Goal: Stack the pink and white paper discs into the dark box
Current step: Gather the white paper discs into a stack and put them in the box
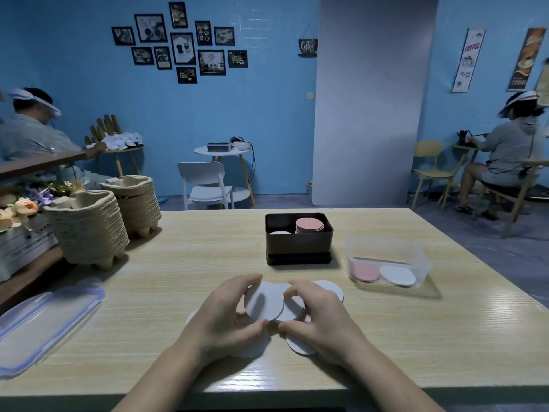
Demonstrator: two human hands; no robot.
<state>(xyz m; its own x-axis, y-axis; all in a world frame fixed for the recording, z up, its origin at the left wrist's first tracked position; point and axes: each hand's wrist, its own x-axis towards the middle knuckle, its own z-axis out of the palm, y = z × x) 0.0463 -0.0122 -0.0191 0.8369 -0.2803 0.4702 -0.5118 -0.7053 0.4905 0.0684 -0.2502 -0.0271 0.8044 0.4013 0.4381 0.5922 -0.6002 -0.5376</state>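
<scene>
A clear snap-lock lid (44, 325) lies flat on the wooden desk (193, 248), far left of the left grip (225, 316). Beyond and left of that grip, two stacks of pulp cup trays (89, 227) stand side by side, with artificial flowers (23, 206) in a white crate (23, 245) just left of them. Well beyond the desk, a white chair (208, 185) stands by a round side table (222, 151), below framed pictures (181, 43) on the blue wall (267, 114). Far beyond and right of the right grip (320, 316), a seated person (511, 150) wears a white visor.
</scene>
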